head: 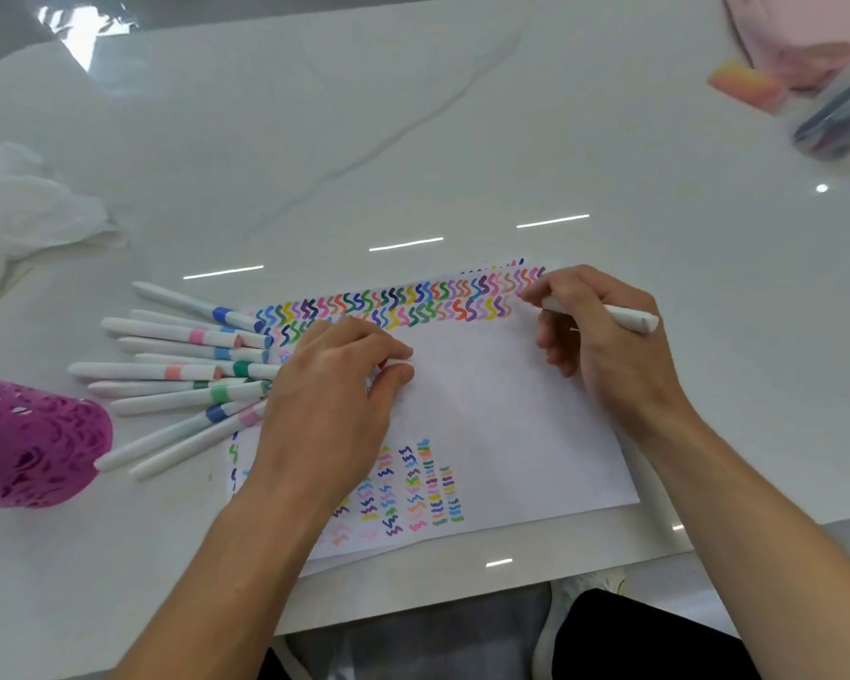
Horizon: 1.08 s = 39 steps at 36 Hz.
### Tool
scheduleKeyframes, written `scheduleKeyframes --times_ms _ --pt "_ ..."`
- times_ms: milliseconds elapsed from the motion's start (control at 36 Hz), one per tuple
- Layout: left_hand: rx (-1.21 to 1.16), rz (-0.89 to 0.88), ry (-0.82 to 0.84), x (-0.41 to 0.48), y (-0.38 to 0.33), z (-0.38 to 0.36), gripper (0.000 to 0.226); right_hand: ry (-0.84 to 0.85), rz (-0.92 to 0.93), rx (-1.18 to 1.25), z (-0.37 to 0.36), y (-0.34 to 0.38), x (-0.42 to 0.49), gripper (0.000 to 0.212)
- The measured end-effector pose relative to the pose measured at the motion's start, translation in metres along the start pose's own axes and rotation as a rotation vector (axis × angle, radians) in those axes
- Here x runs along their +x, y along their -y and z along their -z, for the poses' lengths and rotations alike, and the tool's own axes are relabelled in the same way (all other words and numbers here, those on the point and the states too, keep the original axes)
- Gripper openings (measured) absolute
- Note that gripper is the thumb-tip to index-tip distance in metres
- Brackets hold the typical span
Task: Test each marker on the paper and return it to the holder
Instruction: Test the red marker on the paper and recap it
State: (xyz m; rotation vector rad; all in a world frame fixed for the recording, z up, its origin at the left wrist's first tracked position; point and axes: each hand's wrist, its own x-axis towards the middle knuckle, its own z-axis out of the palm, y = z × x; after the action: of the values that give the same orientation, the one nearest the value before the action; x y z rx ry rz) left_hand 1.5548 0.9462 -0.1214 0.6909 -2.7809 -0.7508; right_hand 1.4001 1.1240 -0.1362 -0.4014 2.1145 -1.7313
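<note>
The right hand (604,346) grips a white marker (626,317) in a writing hold, with the tip down at the right end of the squiggle rows along the paper's (511,424) far edge. The marker's long axis runs nearly parallel to the counter's (413,139) near edge: tip toward the left, blunt tail toward the right edge. The tip itself is hidden behind the fingers, so I cannot tell whether it touches the sheet. The left hand (334,385) rests on the paper with its fingers curled, pinching what looks like the cap (389,363), a small white piece with a trace of red that is mostly covered. The holder (35,439), a purple openwork cup, sits at the counter's left edge, cut off by the frame, and I cannot tell whether it stands upright or lies tipped. It is well apart from the marker, beyond the left hand and the fan of loose markers (177,370) lying between cup and paper. So the return runs leftward across the sheet, and the left hand is clearly the nearer one. A crumpled tissue (25,213) lies toward the far left corner, and a blurred pouch (835,120) lies at the far right.
</note>
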Motion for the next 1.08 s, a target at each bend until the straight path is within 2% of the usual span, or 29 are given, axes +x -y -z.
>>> scheduleKeyframes --times_ms 111,389,1083 --pt "0.010 -0.008 0.010 -0.0006 0.0013 -0.0021 0.012 -0.041 0.010 0.044 -0.0026 -0.0061 0.0029 0.006" --pt "0.016 0.013 0.038 -0.0010 0.0011 -0.0032 0.011 -0.102 0.027 0.036 -0.0026 -0.0106 0.0033 0.017" --pt "0.003 0.102 0.053 0.0006 -0.0029 -0.0037 0.016 -0.170 -0.007 -0.109 -0.0081 -0.0081 0.0025 0.019"
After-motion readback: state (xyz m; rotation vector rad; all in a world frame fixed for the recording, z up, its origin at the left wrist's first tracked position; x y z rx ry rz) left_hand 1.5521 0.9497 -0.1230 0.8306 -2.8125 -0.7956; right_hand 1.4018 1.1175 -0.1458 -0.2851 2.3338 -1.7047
